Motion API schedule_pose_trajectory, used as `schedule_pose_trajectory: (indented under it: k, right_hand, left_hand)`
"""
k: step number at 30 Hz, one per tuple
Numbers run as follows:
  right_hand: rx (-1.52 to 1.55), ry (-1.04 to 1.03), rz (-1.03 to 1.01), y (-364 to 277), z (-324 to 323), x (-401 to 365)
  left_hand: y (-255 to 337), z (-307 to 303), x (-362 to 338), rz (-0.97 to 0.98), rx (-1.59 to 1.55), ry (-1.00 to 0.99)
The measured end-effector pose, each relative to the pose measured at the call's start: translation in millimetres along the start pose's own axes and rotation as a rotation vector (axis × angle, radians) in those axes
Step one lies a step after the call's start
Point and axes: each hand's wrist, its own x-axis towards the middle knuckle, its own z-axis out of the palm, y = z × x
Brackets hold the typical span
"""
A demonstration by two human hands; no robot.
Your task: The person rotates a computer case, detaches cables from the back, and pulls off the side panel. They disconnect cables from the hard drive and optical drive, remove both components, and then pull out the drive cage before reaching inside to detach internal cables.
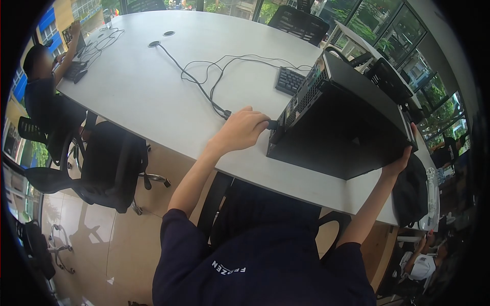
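Note:
A black desktop computer tower (342, 117) stands at an angle on the white table (153, 86), its port side facing left. My left hand (242, 130) is closed on the plug of a black power cable (191, 79), right at the lower back of the tower. From there the cable runs back to a round grommet in the tabletop. My right hand (400, 160) grips the tower's front edge on the right, with its fingers partly hidden behind the case. Behind the tower lies a black keyboard (290, 80), partly covered by it.
A black bag (410, 191) lies at the table's right end. Black office chairs (109, 166) stand at the left, and another chair (298, 24) is at the far side. One person (43, 86) sits at the far left near loose cables; others are at the right.

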Motion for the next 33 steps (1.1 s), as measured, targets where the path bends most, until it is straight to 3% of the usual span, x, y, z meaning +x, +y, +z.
schedule_pose_trajectory:
  k: [6, 8, 14, 18, 20, 24, 27, 29, 33]
  right_hand:
    - [0.023, -0.02, 0.005, -1, 2, 0]
    - [0.031, -0.006, 0.007, -1, 1, -1]
    - [-0.017, 0.048, 0.025, -6, 8, 1]
    - [-0.734, 0.026, -0.401, -49, -11, 25]
    - [-0.668, -0.092, -0.509, -98, 38, 33]
    - [-1.06, -0.599, -0.402, -120, 167, 37]
    - [-1.267, -0.665, -0.591, -72, 218, 51]
    - [-1.305, -0.644, -0.334, -48, 239, 56]
    - [-1.307, -0.635, -0.391, -56, 242, 53]
  left_hand:
    - [-8, 3, 3, -0.083, -0.106, -0.066]
    - [-7, -3, 7, -0.143, -0.193, -0.198]
    - [-2, -10, 2, -0.113, -0.256, -0.204]
    - [-3, -11, -2, -0.032, -0.206, -0.249]
    - [-5, -7, -1, -0.1, -0.301, -0.267]
    - [0, -6, 3, -0.081, -0.276, -0.242]
    - [4, -8, 1, -0.156, -0.296, -0.255]
    - [-4, 2, -5, -0.132, -0.361, -0.188]
    - [-4, 2, -10, -0.151, -0.372, -0.164]
